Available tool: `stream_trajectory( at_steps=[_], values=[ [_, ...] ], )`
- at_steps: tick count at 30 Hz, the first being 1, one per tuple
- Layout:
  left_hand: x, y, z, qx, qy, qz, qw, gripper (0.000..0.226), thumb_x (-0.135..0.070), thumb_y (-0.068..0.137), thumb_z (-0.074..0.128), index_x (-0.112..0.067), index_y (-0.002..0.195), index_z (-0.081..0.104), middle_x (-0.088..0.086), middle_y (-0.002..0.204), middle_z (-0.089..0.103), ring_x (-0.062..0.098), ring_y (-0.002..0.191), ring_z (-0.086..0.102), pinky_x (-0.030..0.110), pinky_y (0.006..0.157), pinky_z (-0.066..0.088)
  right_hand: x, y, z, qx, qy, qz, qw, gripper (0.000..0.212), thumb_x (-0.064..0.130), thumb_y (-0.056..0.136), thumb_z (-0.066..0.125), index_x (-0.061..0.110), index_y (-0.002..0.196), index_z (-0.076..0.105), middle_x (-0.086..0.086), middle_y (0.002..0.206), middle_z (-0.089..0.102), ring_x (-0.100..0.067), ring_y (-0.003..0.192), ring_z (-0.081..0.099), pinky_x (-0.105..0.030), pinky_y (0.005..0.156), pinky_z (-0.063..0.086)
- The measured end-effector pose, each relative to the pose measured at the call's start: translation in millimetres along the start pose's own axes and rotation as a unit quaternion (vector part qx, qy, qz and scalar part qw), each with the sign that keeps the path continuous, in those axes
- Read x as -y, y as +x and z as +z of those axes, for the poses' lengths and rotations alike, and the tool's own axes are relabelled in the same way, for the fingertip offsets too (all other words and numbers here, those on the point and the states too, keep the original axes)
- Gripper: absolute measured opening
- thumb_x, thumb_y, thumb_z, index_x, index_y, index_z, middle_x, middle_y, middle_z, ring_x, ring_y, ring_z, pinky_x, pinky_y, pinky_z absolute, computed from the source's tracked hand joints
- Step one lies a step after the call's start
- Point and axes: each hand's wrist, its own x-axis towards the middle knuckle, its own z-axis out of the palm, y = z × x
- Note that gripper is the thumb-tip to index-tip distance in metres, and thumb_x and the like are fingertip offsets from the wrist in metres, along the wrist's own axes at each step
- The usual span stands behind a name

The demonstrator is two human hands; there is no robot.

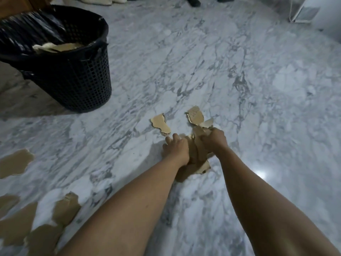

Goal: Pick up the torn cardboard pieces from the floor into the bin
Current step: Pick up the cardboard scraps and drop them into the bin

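A bunch of torn brown cardboard pieces [196,157] lies on the marble floor between my two hands. My left hand [176,149] presses against its left side with fingers curled on it. My right hand [214,140] is closed around its upper right part. Two loose pieces lie just beyond: a small one [160,123] to the left and a printed one [195,115] to the right. The black mesh bin [77,78] with a black liner stands at the far left and holds cardboard [59,47].
More torn pieces lie at the near left: one [15,162] by the left edge and several [44,224] at the bottom left corner. A white vent panel [306,13] leans at the far right. Someone's dark shoes [193,1] show at the top.
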Motion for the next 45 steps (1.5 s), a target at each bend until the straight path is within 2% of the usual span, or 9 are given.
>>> stream_trajectory(
  at_steps=[4,12,20,24,27,35,38,40,45],
  values=[
    [4.8,2.2,3.8,0.036,-0.023,-0.041,0.998,0.055,-0.032,0.080,0.074,-0.020,0.128,0.049,0.011,0.129,0.033,0.036,0.119,0.037,0.044,0.094,0.045,18.0,-6.6,21.4,-0.042,-0.174,-0.011,0.984,0.042,0.034,0.095,0.047,0.019,0.133,0.049,-0.011,0.135,0.045,-0.034,0.129,0.040,-0.054,0.108,0.026],
    [28.1,-29.6,7.3,-0.030,-0.079,-0.018,0.996,0.037,-0.051,0.080,0.069,-0.027,0.106,0.060,0.009,0.119,0.060,0.030,0.107,0.057,0.039,0.087,0.051,45.1,-36.6,49.1,-0.055,-0.235,-0.262,0.934,0.037,0.011,0.095,0.048,0.017,0.130,0.041,-0.012,0.109,0.061,-0.033,0.087,0.061,-0.042,0.073,0.048],
    [61.0,-45.2,-8.9,0.038,-0.117,-0.097,0.988,0.087,-0.035,0.069,0.082,-0.014,0.130,0.024,0.010,0.113,0.059,0.032,0.100,0.061,0.041,0.078,0.053,20.2,7.7,-24.9,-0.016,0.218,-0.002,0.976,0.043,0.021,0.081,0.078,-0.007,0.110,0.062,-0.016,0.104,0.069,-0.032,0.091,0.068,-0.043,0.076,0.058],
    [84.1,-47.4,-16.8,0.057,-0.078,-0.087,0.992,0.087,-0.055,0.058,0.086,-0.016,0.118,0.037,0.004,0.109,0.058,0.026,0.094,0.059,0.036,0.072,0.050,0.1,26.0,-5.7,0.058,0.054,0.108,0.991,0.090,0.053,0.049,0.076,0.001,0.121,0.057,-0.017,0.114,0.060,-0.034,0.108,0.059,-0.041,0.089,0.053],
    [90.5,-49.6,-18.7,0.042,-0.036,-0.069,0.996,0.069,-0.058,0.063,0.083,-0.018,0.103,0.044,0.000,0.102,0.059,0.023,0.086,0.058,0.033,0.064,0.044,3.1,19.1,10.5,0.005,-0.069,0.106,0.992,0.065,0.052,0.075,0.072,0.014,0.122,0.048,-0.014,0.130,0.043,-0.034,0.127,0.041,-0.043,0.103,0.039],
    [84.1,-46.0,-25.0,0.059,-0.028,-0.067,0.996,0.065,-0.055,0.064,0.084,-0.017,0.102,0.047,0.000,0.100,0.060,0.022,0.081,0.055,0.031,0.062,0.042,10.1,-4.8,12.2,0.024,0.168,-0.014,0.985,0.072,0.023,0.083,0.076,0.013,0.137,0.029,-0.005,0.118,0.053,-0.026,0.101,0.055,-0.042,0.092,0.047],
    [83.6,-43.8,-24.2,0.058,-0.037,-0.061,0.996,0.065,-0.054,0.063,0.085,-0.016,0.102,0.050,0.001,0.103,0.061,0.023,0.086,0.057,0.031,0.064,0.042,10.4,-7.2,-16.5,0.074,0.290,-0.013,0.954,0.035,0.012,0.087,0.071,0.007,0.121,0.066,-0.009,0.105,0.066,-0.026,0.087,0.063,-0.030,0.069,0.049],
    [83.6,-40.5,-23.2,0.061,-0.036,-0.057,0.996,0.066,-0.054,0.062,0.085,-0.016,0.104,0.051,0.001,0.104,0.060,0.025,0.092,0.059,0.032,0.066,0.043,13.4,-9.7,-26.3,0.118,0.244,0.010,0.962,0.018,0.028,0.089,0.069,0.014,0.081,0.077,-0.009,0.088,0.072,-0.024,0.073,0.063,-0.032,0.073,0.043],
    [80.2,-26.3,-33.3,0.070,0.017,-0.027,0.997,0.053,-0.039,0.072,0.083,-0.017,0.110,0.053,0.004,0.109,0.058,0.026,0.093,0.058,0.034,0.068,0.046,28.9,-7.9,26.9,0.116,-0.018,0.015,0.993,0.051,0.055,0.080,0.064,0.011,0.105,0.056,-0.009,0.109,0.056,-0.028,0.107,0.057,-0.039,0.094,0.047]
  ],
)
